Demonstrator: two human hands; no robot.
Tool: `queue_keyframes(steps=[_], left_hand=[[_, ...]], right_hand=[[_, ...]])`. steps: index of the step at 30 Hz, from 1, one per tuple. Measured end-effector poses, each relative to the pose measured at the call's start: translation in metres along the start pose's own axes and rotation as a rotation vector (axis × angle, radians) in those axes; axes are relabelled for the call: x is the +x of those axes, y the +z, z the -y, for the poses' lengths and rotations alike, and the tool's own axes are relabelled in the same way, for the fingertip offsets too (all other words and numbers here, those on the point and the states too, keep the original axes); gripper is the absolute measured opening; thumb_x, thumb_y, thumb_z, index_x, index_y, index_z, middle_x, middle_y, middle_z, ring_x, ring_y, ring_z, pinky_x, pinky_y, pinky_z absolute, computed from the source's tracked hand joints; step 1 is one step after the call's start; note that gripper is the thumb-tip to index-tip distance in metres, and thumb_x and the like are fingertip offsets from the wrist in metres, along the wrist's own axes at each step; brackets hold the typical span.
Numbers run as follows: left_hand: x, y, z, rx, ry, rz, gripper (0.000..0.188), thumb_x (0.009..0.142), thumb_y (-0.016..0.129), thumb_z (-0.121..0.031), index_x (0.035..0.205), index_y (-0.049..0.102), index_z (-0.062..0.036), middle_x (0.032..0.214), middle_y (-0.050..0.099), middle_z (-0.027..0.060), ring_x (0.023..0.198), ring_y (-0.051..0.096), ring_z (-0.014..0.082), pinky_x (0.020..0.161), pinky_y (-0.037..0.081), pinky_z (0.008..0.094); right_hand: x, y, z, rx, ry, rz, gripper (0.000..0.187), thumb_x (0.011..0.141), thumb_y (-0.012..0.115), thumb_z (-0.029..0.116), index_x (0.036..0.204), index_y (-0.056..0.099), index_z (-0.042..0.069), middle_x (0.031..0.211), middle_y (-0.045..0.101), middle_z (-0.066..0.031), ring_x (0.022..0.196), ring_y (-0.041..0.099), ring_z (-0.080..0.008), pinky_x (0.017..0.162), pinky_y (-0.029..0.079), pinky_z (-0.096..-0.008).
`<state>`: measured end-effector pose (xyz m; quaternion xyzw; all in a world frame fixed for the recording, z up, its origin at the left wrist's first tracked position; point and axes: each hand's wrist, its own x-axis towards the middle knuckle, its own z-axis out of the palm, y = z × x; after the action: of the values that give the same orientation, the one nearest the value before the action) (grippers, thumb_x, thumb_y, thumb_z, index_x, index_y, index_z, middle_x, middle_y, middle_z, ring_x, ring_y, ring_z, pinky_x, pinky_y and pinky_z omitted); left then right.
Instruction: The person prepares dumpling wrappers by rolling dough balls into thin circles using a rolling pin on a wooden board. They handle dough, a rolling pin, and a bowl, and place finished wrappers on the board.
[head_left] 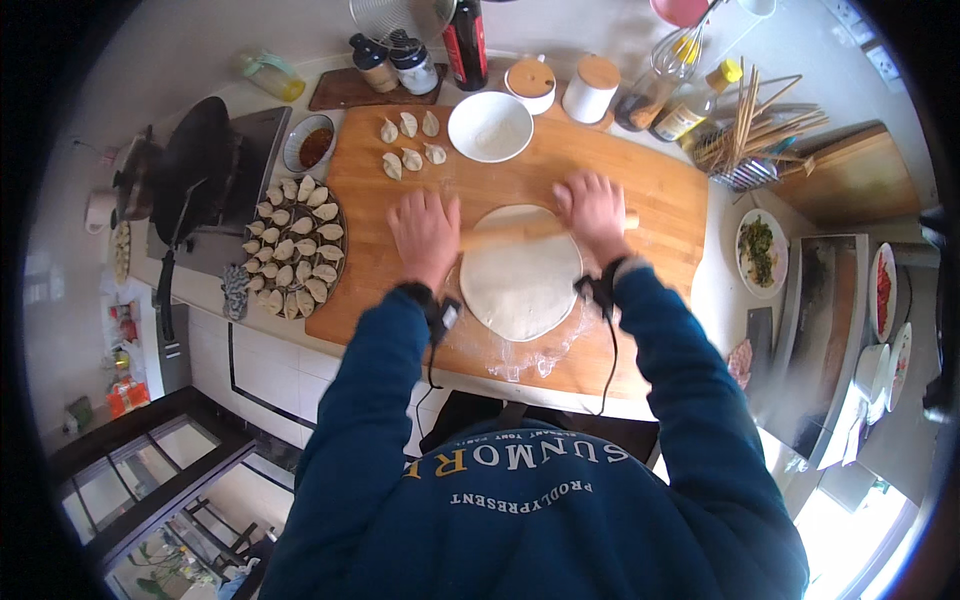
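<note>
My left hand rests over the left end of a wooden rolling pin, fingers pointing away from me. My right hand bears on its right end, a bit of which sticks out past the hand. The pin, blurred by motion, crosses the upper part of a large round sheet of dough. Under the dough is a wooden board, dusted with flour along the near side. Several folded dumplings lie behind my left hand. A white bowl with white powder in it stands behind the dough.
Many dumplings fill a round tray at the left, beside a small sauce bowl and a stove with a wok. Jars and bottles line the back. Chopsticks and a plate of greens are at the right.
</note>
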<state>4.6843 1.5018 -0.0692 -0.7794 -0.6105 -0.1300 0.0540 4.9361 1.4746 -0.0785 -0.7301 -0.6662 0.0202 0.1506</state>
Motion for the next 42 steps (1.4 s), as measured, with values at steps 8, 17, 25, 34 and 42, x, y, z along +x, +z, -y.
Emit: queue_keyframes(steps=[8, 17, 25, 34, 42], left_hand=[[-0.002, -0.001, -0.003, -0.095, 0.134, 0.136, 0.024, 0.085, 0.057, -0.030, 0.093, 0.059, -0.0068, 0.105, 0.056, 0.0119, 0.097, 0.052, 0.0294, 0.081, 0.036, 0.0452], [0.077, 0.035, 0.009, -0.052, 0.162, 0.087, 0.019, 0.082, 0.053, -0.019, 0.071, 0.066, -0.0103, 0.074, 0.067, 0.0108, 0.065, 0.066, 0.0299, 0.057, 0.051, 0.0435], [-0.014, 0.003, 0.005, -0.053, 0.242, 0.104, 0.038, 0.092, 0.048, -0.034, 0.074, 0.067, -0.0055, 0.075, 0.066, 0.0136, 0.074, 0.064, 0.0319, 0.068, 0.048, 0.0472], [-0.134, -0.035, 0.001, -0.087, 0.178, 0.081, 0.030, 0.086, 0.060, -0.033, 0.088, 0.061, -0.0031, 0.095, 0.061, 0.0167, 0.092, 0.055, 0.0329, 0.085, 0.038, 0.0487], [-0.118, -0.022, -0.008, -0.013, 0.152, 0.000, 0.049, 0.083, 0.063, -0.036, 0.118, 0.054, -0.0036, 0.124, 0.052, 0.0159, 0.114, 0.048, 0.0339, 0.095, 0.034, 0.0494]], right_hand=[[-0.013, 0.026, 0.011, -0.070, 0.013, -0.099, 0.029, 0.089, 0.053, 0.037, 0.100, 0.060, 0.011, 0.108, 0.058, -0.0086, 0.104, 0.053, -0.0279, 0.085, 0.040, -0.0447], [0.091, 0.022, 0.017, -0.115, -0.047, 0.095, 0.018, 0.089, 0.046, 0.019, 0.093, 0.061, 0.009, 0.094, 0.068, -0.0137, 0.086, 0.066, -0.0330, 0.071, 0.053, -0.0440], [0.004, 0.015, 0.020, 0.166, 0.146, 0.488, 0.032, 0.085, 0.058, 0.040, 0.098, 0.067, 0.012, 0.104, 0.067, -0.0129, 0.099, 0.062, -0.0331, 0.082, 0.050, -0.0458], [-0.175, -0.018, -0.028, 0.023, 0.097, 0.071, 0.027, 0.087, 0.055, 0.036, 0.092, 0.066, 0.012, 0.102, 0.066, -0.0096, 0.107, 0.057, -0.0286, 0.097, 0.036, -0.0534], [-0.144, -0.019, -0.027, -0.109, 0.067, -0.139, 0.042, 0.086, 0.057, 0.035, 0.118, 0.058, 0.008, 0.128, 0.052, -0.0118, 0.122, 0.043, -0.0301, 0.103, 0.030, -0.0471]])
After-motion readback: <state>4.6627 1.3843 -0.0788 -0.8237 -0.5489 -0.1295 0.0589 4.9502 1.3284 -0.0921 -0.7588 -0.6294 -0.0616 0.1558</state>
